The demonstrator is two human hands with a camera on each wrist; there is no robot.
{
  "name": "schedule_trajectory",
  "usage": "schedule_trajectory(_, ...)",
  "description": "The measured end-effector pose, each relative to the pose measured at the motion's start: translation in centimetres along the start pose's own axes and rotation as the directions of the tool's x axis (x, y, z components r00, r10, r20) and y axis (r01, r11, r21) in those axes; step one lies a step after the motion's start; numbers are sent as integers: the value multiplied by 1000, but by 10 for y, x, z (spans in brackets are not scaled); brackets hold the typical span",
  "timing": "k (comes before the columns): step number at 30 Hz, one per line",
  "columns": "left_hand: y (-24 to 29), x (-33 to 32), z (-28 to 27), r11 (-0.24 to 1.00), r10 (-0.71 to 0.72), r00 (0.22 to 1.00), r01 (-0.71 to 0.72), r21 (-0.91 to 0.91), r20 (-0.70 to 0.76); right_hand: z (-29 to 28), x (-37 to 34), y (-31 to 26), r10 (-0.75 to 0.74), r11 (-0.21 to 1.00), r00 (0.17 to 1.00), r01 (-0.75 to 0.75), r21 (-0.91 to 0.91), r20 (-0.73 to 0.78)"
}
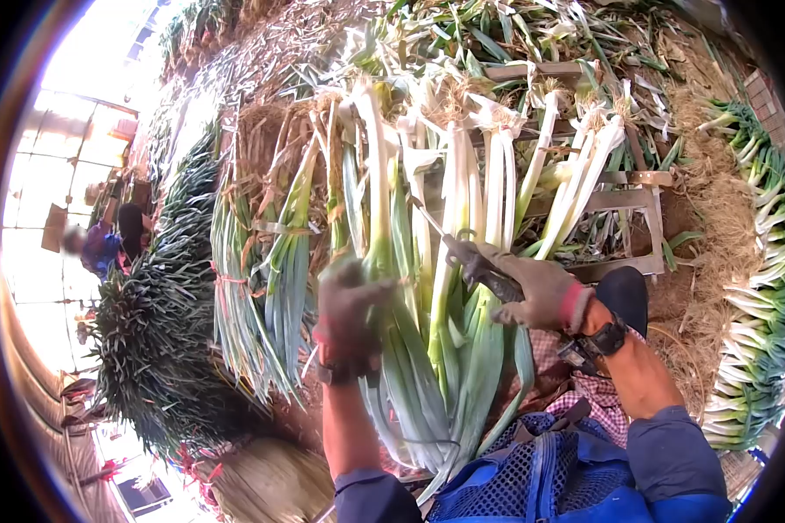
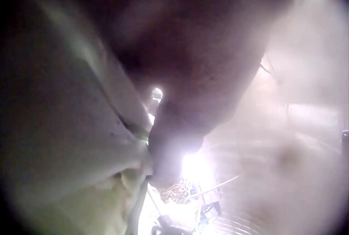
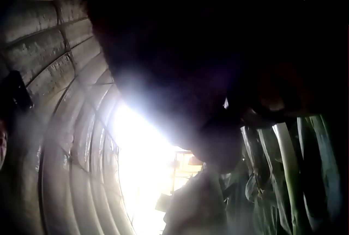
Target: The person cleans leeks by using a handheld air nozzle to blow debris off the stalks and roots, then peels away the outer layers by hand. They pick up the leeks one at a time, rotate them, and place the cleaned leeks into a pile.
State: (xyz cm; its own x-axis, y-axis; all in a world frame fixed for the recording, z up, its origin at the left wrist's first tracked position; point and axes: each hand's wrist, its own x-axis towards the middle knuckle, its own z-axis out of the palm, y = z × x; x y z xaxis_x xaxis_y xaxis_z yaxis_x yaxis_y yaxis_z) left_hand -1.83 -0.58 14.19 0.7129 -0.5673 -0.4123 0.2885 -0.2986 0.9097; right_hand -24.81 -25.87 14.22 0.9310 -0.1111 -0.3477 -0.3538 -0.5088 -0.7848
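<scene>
My gloved left hand [image 1: 351, 307], blurred in the head view, grips a leek [image 1: 375, 174] whose pale stalk rises above the fingers, its root end away from me. In the left wrist view the leek's stalk and leaf [image 2: 71, 142] fill the left side, against the dark glove [image 2: 191, 66]. My gloved right hand [image 1: 541, 292] holds a dark air blow gun [image 1: 488, 272], its thin metal nozzle aimed up and left towards the leeks. Beside and below the hands lie more leeks [image 1: 488, 349], green leaves towards me. The right wrist view is mostly dark.
Bundled leeks [image 1: 257, 288] stand to the left, near a large dark-green leaf heap [image 1: 161, 349]. A wooden frame [image 1: 654, 218] stands behind. Leaf trimmings [image 1: 462, 35] cover the far ground. A row of leeks [image 1: 750, 349] lies on the right. Another person [image 1: 105, 244] is at far left.
</scene>
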Motion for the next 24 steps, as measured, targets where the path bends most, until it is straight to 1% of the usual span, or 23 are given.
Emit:
schedule_trajectory(3, 31, 4, 16, 999, 28, 999, -28, -28, 15, 0, -16, -1, -37, 999, 999, 37, 33, 2)
schedule_trajectory(4, 38, 8, 24, 999, 27, 999, -28, 22, 18, -5, -19, -7, 26, 998, 1000, -26, 52, -2)
schedule_trajectory(5, 43, 14, 29, 997, 25, 999, -26, 73, 21, -2, -20, 2, 27, 998, 1000, -27, 54, -2)
schedule_trajectory(6, 39, 24, 31, 988, -11, 1000, 7, 152, 22, 5, -20, 19, -11, 999, 992, 17, 41, -122)
schedule_trajectory(7, 33, 32, 31, 959, -44, 999, 39, 282, 10, 6, -21, 23, -48, 998, 970, 56, 25, -240)
schedule_trajectory(9, -11, 60, 38, 987, -95, 995, 98, 126, -24, 5, -31, 25, -12, 999, 978, 22, 48, -211)
schedule_trajectory(10, -23, 63, 41, 986, -107, 994, 109, 126, -21, 6, -36, 26, 7, 999, 991, -12, -37, -136)
schedule_trajectory(11, -35, 67, 43, 966, -144, 985, 160, 202, -93, 5, -39, 25, 31, 991, 998, -38, -126, -62)
schedule_trajectory(12, -44, 69, 45, 939, -171, 971, 213, 271, -167, 3, -41, 17, 130, 961, 991, -121, -247, 19)
schedule_trajectory(13, -53, 69, 43, 937, -181, 969, 221, 270, -166, 6, -41, 20, 137, 961, 990, -127, -244, 26)
schedule_trajectory(14, -61, 69, 38, 940, -168, 968, 215, 266, -188, 13, -41, 24, 132, 988, 989, -126, -90, 67)
schedule_trajectory(15, -66, 66, 34, 943, -155, 965, 209, 261, -213, 17, -41, 25, 119, 990, 987, -127, 67, 108)
schedule_trajectory(16, -70, 65, 32, 956, -141, 970, 185, 226, -200, 17, -37, 20, 118, 992, 971, -124, 15, 208)
schedule_trajectory(17, -73, 65, 30, 956, -145, 968, 191, 224, -206, 23, -34, 19, 117, 992, 970, -123, 16, 215)
schedule_trajectory(19, -76, 65, 30, 968, -135, 969, 173, 179, -209, 36, -29, 16, 45, 998, 979, -34, -56, 199)
schedule_trajectory(20, -78, 66, 30, 968, -137, 968, 176, 177, -211, 36, -23, 15, 75, 997, 978, -66, -49, 196)
schedule_trajectory(21, -79, 65, 32, 962, -168, 961, 209, 176, -221, 33, -19, 11, 76, 997, 977, -67, -50, 199)
schedule_trajectory(22, -77, 65, 33, 955, -197, 953, 240, 176, -230, 27, -17, 5, 113, 993, 962, -103, -55, 247)
schedule_trajectory(23, -78, 66, 33, 955, -198, 953, 241, 175, -229, 25, -16, 2, 151, 988, 944, -139, -62, 294)
schedule_trajectory(24, -82, 68, 32, 964, -179, 958, 216, 157, -224, 30, -17, 2, 25, 1000, 970, -28, 9, 243)
